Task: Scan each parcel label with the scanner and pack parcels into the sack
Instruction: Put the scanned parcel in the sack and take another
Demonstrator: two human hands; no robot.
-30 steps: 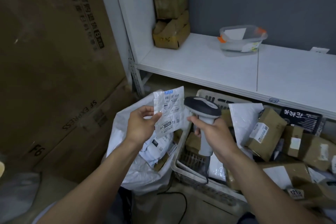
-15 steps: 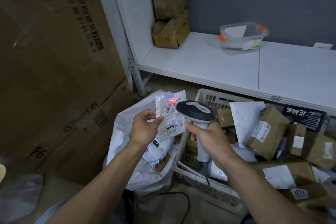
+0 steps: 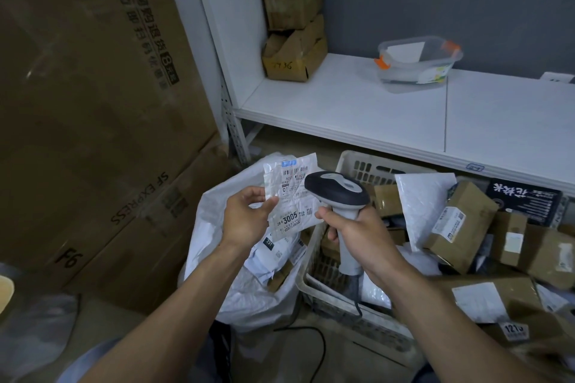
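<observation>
- While the thin white parcel (image 3: 291, 196) is pinched at its left edge by the thumb and fingers of the left hand (image 3: 245, 218), it is held above the open mouth of the sack (image 3: 255, 305), with its label turned towards the camera.
- The scanner (image 3: 337, 188) is gripped round its pale handle by the right hand (image 3: 357, 236); its dark rounded head is placed just beside the right edge of the parcel, partly in front of it.
- Open room is found only in the middle: the space is closed on the left by a tall wall of large cardboard boxes (image 3: 93, 102), and behind by the front edge of the white shelf (image 3: 342, 109).
- On the right, the rim of a white plastic basket (image 3: 367, 162) is seen just beside the sack; its walls are pierced by slots.
- Brown carton parcels (image 3: 460, 224), a white bubble mailer (image 3: 423, 202) and a black box (image 3: 522, 199) are piled in and around the basket.
- The sack is made of white woven plastic, soft and crumpled; several flat white parcels are seen inside it.
- The held parcel is wrinkled and glossy, and "3005" is printed on its label.
- A dark cable (image 3: 314, 348) is laid on the floor in front of the sack.
- On the shelf, two worn cartons (image 3: 292, 50) are stacked in the corner, and a clear plastic tub (image 3: 417, 64) is set well apart from them.
</observation>
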